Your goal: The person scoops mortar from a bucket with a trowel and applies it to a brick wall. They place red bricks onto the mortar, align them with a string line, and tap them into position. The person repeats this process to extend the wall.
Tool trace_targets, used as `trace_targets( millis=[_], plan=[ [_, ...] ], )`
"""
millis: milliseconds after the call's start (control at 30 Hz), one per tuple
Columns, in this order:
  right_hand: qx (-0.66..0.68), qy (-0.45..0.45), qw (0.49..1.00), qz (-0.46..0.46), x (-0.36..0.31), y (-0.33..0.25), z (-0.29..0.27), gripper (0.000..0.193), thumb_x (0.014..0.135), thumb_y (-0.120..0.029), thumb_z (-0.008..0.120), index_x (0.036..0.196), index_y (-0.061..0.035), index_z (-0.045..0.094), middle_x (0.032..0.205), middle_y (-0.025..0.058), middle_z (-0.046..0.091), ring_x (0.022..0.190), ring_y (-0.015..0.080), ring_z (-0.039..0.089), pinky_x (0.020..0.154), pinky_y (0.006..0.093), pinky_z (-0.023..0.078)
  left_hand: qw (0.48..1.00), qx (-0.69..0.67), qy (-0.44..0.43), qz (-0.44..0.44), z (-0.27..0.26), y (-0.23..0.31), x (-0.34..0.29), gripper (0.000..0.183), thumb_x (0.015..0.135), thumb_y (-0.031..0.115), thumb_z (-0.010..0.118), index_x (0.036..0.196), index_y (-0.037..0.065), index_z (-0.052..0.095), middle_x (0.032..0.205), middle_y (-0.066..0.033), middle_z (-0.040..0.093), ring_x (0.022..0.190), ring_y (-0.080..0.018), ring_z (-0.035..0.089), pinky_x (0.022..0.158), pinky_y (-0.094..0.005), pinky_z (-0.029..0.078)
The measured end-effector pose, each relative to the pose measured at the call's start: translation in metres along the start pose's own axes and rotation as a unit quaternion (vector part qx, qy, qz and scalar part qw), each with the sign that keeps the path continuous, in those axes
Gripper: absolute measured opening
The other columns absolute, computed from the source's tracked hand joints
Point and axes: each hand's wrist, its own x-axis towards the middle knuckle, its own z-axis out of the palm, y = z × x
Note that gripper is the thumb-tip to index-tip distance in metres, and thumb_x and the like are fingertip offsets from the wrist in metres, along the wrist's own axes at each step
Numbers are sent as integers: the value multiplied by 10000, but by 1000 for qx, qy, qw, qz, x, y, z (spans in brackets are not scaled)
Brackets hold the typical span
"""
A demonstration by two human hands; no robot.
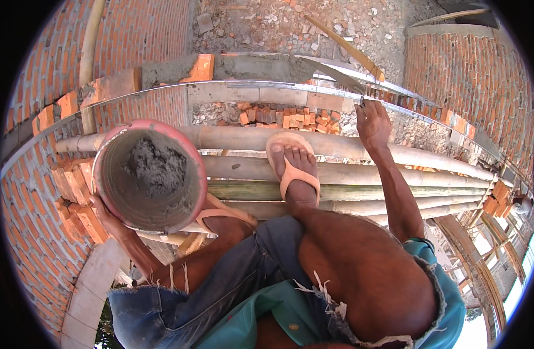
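A bucket (112, 203) with a reddish rim stands tilted toward me at the left, with wet grey mortar (156, 166) inside. My left hand (107, 220) is closed on the bucket's lower left side, its fingers partly hidden behind it. At the right, my right hand (373, 125) grips the handle of a trowel (339, 77). The trowel's blade points left and away from me, over the top of a low brick wall. Grey mortar (258, 67) is spread along that wall top, and an orange brick (201, 67) sits in it.
Bamboo poles (360, 173) lie under my sandalled feet. Bricks are stacked beside the bucket (75, 200), with a brick pile (290, 118) lower down. A long shiny strip (220, 83) runs along the wall's near side. Rubble (267, 29) covers the ground beyond; brick walls (470, 87) rise at both sides.
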Motion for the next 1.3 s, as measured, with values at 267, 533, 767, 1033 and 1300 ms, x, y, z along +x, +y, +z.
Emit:
trace_targets(
  millis=[267, 533, 767, 1033, 1300],
  plan=[
    [421, -309, 799, 298, 16, -21, -15, 406, 1059, -330, 568, 897, 21, 692, 698, 59, 619, 576, 132, 576, 496, 318, 477, 996, -21, 82, -23, 1, -16, -8, 661, 1081, 520, 508, 1440, -35, 540, 1404, -121, 608, 1248, -226, 580, 1084, -360, 448],
    [283, -282, 906, 137, -2, -33, -27, 330, 1038, -279, 592, 1043, 28, 713, 682, 150, 584, 584, 222, 614, 599, 434, 500, 995, -13, 96, -24, -8, -21, -5, 646, 1087, 500, 508, 1455, -31, 530, 1404, -114, 606, 1252, -221, 573, 1086, -353, 444],
    [310, -296, 880, 204, 14, -64, -3, 379, 1027, -305, 611, 913, 49, 683, 634, 175, 624, 553, 291, 598, 588, 431, 502, 997, -39, 59, -25, -12, -26, -1, 655, 1081, 513, 513, 1460, -20, 529, 1402, -117, 609, 1250, -226, 575, 1088, -356, 443],
    [62, -175, 981, -63, 36, -47, -47, 218, 945, -203, 691, 1047, -10, 694, 928, 227, 718, 825, 442, 694, 700, 516, 557, 996, -46, 63, -50, -16, -28, -2, 658, 1083, 518, 504, 1459, -22, 534, 1411, -121, 608, 1255, -222, 580, 1092, -358, 444],
    [-143, -134, 947, -255, 75, -51, -36, 137, 907, -157, 660, 998, -60, 693, 934, 113, 663, 953, 307, 654, 809, 467, 521, 996, -65, 44, -33, -1, -20, -15, 588, 1105, 489, 465, 1410, 0, 581, 1368, -123, 626, 1232, -204, 587, 1078, -356, 450]
  ],
)
